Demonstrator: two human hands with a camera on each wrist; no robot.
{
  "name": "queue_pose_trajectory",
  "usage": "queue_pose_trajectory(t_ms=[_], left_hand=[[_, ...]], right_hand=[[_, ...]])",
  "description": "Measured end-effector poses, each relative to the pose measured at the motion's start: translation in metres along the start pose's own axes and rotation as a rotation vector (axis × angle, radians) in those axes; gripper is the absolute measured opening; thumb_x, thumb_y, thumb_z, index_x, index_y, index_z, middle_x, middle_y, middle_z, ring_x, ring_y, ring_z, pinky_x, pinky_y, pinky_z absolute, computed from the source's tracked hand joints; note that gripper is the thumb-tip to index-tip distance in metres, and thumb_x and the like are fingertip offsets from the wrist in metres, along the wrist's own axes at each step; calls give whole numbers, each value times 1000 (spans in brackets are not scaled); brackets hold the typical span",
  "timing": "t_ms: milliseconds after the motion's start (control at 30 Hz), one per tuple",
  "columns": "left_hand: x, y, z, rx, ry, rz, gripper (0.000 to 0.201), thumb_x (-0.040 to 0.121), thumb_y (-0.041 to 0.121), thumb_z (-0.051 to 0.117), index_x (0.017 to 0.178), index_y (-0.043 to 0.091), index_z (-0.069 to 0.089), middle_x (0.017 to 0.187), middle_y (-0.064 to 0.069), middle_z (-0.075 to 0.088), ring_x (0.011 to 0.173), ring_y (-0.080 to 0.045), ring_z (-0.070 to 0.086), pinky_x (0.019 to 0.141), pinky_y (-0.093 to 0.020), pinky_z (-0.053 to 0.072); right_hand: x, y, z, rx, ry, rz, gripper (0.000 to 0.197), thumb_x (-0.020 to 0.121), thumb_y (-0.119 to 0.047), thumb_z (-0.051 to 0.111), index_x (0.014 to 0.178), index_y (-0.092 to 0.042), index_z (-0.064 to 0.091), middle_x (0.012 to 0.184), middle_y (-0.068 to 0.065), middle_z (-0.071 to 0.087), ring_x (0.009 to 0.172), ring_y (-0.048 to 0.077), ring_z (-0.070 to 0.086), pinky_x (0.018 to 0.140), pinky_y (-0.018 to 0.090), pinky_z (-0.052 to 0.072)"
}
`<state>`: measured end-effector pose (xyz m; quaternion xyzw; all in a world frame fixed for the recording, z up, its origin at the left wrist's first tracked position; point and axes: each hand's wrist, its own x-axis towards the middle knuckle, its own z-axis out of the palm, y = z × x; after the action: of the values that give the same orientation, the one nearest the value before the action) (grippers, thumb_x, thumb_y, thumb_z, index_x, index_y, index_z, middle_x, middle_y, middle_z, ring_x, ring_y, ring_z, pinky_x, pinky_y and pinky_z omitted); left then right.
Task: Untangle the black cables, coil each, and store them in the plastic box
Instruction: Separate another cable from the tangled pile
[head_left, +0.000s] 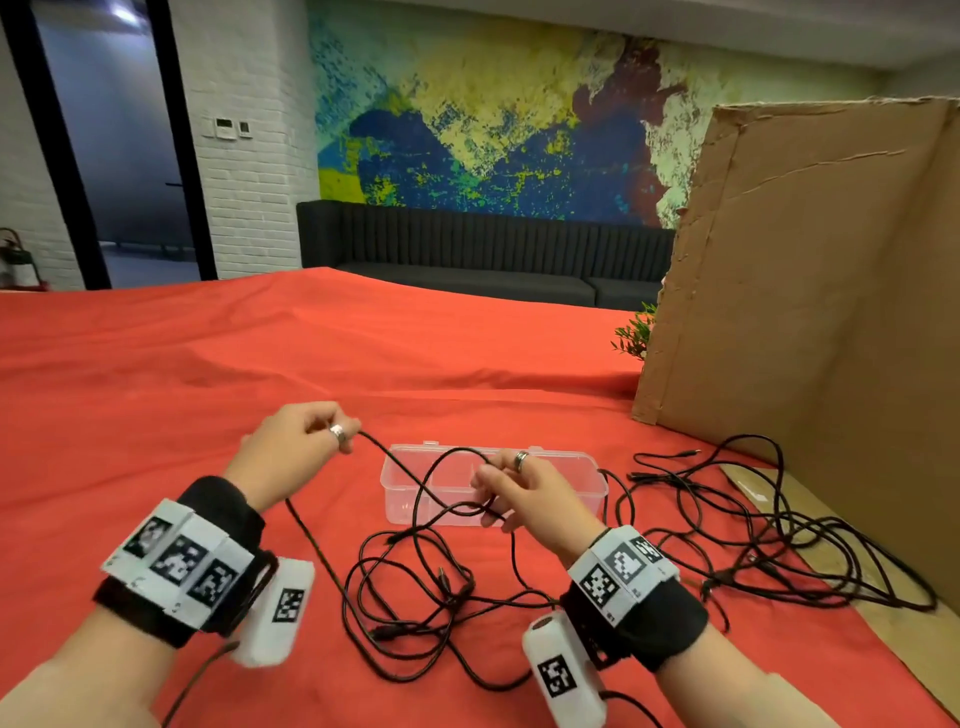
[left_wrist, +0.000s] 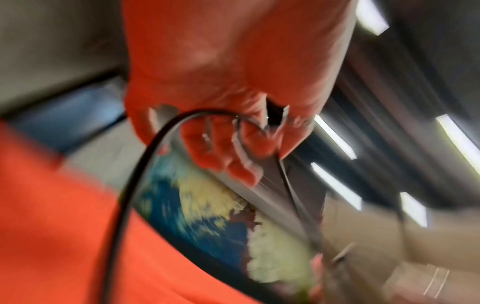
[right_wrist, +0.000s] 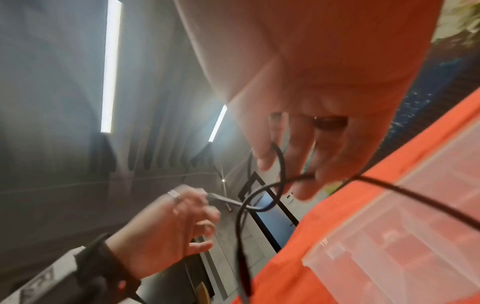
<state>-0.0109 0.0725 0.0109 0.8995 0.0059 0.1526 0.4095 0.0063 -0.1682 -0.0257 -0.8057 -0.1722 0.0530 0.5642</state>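
Several thin black cables (head_left: 415, 587) lie tangled on the red cloth in front of a clear plastic box (head_left: 582, 480), which stands open and holds nothing. My left hand (head_left: 306, 441) is raised left of the box and pinches one black cable (left_wrist: 145, 164) near its end. My right hand (head_left: 511, 493) hovers over the box's front and pinches a loop of the same cable (right_wrist: 281, 164). The strand runs taut between both hands (right_wrist: 179, 224).
A second bundle of black cables (head_left: 769, 530) spreads on the cloth to the right. A tall cardboard sheet (head_left: 810, 291) stands upright at the right edge. Red cloth (head_left: 260, 353) covers the table beyond the box; a dark sofa sits behind.
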Motion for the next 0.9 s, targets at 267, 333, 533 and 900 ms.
queue_pose_trajectory(t_ms=[267,333,533,900], left_hand=[[-16,31,45,-280,-377,159,34,82,51,60,111,33,53,99,8,67,91,-1,62,86,-18,44],[-16,41,49,-381,-344,178,12,91,26,54,89,16,58,69,-2,59,65,-9,57,69,-16,43],[2,13,29,-524,-134,-41,22,93,23,49,74,15,54,54,7,42,55,-11,42,68,-30,44],[-6,37,5,-1220,-260,-243,40,65,57,52,55,19,44,63,4,34,58,-13,34,87,-44,32]], right_hand=[[-16,-32,-7,66,123,-202,19,93,-25,54,80,-21,68,67,4,60,46,13,52,41,20,32],[-20,-33,-14,7,121,-236,21,92,-27,55,81,-17,69,59,6,52,45,10,43,43,16,29],[-24,-1,-86,-265,376,-173,28,91,-27,57,77,-5,67,53,-5,31,56,13,30,57,30,25],[-31,5,-76,-636,54,-78,34,91,-45,50,116,-27,64,95,-3,51,91,12,52,85,24,39]])
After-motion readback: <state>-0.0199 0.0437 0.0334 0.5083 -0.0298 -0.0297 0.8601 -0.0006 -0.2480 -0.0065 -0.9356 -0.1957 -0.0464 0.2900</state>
